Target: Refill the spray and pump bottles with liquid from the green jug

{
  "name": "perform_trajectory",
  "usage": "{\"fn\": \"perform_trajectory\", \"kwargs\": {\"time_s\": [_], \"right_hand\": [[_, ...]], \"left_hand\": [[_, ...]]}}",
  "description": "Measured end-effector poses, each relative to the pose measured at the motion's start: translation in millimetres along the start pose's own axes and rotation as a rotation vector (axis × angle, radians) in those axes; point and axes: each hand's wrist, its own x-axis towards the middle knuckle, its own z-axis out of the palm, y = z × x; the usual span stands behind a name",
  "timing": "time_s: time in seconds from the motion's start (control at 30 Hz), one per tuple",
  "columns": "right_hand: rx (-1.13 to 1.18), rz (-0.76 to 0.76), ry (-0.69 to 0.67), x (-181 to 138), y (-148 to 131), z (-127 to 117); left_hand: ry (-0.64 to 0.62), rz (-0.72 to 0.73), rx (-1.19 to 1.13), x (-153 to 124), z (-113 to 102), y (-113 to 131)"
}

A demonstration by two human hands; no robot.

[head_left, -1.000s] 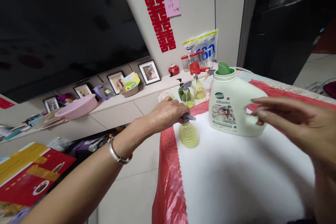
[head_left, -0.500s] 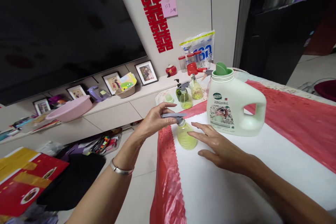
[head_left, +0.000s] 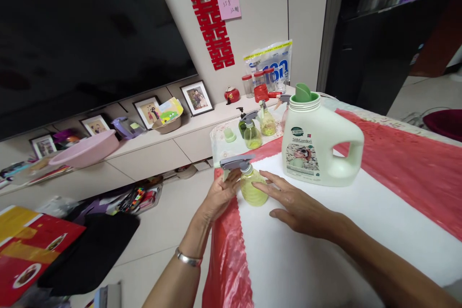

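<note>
spray bottle (head_left: 254,191) upright on surface (head_left: 310,264): looks filled, trigger head (head_left: 236,160) on, tightness unclear. left hand (head_left: 221,196) at its eight o'clock, grip hidden; right hand (head_left: 293,203) at four, fingers apart. jug (head_left: 321,147), two o'clock, uncapped.

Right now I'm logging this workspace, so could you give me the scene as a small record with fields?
left hand: at the ribbed spray bottle, below its grey trigger head; grip unclear
right hand: fingers spread at the bottle's other side; contact unclear
spray bottle: upright, yellow-green, on white sheet
SilkGarden jug: upright, right of both hands' bottle, green spout in its mouth
under sheet: red plastic cover
behind: dark green pump bottle, light-green cap
</note>
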Motion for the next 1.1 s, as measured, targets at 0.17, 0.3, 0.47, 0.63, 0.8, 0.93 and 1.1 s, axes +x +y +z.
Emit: {"fn": "perform_trajectory", "kwargs": {"time_s": [0.17, 0.3, 0.47, 0.63, 0.8, 0.93, 1.1], "right_hand": [[0.033, -0.066, 0.042, -1, 7, 2], [0.088, -0.122, 0.088, -3, 11, 0], [0.195, -0.185, 0.146, -9, 13, -17], [0.254, -0.112, 0.271, -21, 12, -41], [0.490, 0.021, 0.370, -29, 6, -51], [0.632, 0.034, 0.364, -26, 3, -49], [0.730, -0.031, 0.274, -21, -1, -45]], "left_hand": [[-0.040, -0.040, 0.208, -4, 22, -24], [0.132, -0.038, 0.391, -5, 36, -31], [0.174, -0.008, 0.408, -10, 52, -30], [0.132, -0.046, 0.263, -15, 79, -28], [0.156, -0.087, 0.244, -17, 106, -38], [0.183, -0.121, 0.293, -19, 118, -39], [0.204, -0.103, 0.281, -23, 125, -36]]}}
